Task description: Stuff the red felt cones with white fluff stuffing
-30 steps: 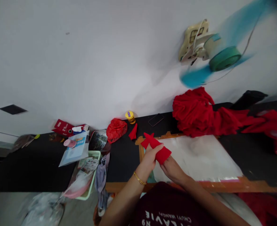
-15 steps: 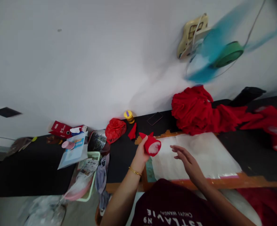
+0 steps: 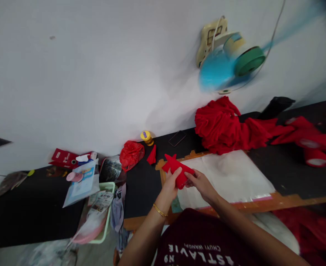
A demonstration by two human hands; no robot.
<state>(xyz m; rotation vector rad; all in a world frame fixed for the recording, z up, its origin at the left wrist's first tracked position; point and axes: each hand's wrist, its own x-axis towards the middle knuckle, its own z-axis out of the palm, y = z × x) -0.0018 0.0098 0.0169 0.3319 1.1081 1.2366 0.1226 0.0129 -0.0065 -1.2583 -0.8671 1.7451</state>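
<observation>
Red fabric piece [image 3: 181, 175], one, fingers of left hand [image 3: 170, 184] and right hand [image 3: 201, 183] closed around it; white sheet [image 3: 226, 177] beneath

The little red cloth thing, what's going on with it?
Somebody is holding the red cloth piece in both bare hands. The left hand grips it around the middle, and the right hand has its fingers at the end nearer to it. They are over the left part of a white sheet. A smaller red piece lies by the yellow-lidded jar, and a big red heap sits behind the sheet.
</observation>
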